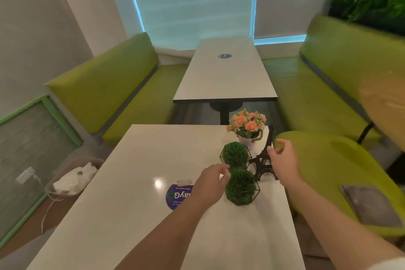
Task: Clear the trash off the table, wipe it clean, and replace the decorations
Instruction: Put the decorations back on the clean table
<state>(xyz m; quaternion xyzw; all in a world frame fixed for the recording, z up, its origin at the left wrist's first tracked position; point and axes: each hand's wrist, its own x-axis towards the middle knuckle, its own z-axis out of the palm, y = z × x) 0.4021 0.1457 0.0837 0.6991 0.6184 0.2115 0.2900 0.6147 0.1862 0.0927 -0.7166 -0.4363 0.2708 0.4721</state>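
On the white table [122, 193] stand two green moss balls in black wire frames, one nearer [241, 186] and one farther [235, 154]. Behind them is a white pot of orange flowers [247, 125], and to the right a dark Eiffel Tower model [264, 158]. My left hand [211, 184] hovers beside the near ball, fingers apart, touching or almost touching its frame. My right hand [283, 160] is open just right of the tower, fingers close to it. A purple round sticker [177, 196] lies on the table, partly under my left hand.
A bin [72, 177] with crumpled white trash stands on the floor left of the table. Green benches [114, 85] line both sides, with a second white table [223, 76] beyond. A green chair [341, 171] holding a grey booklet [370, 204] is at the right.
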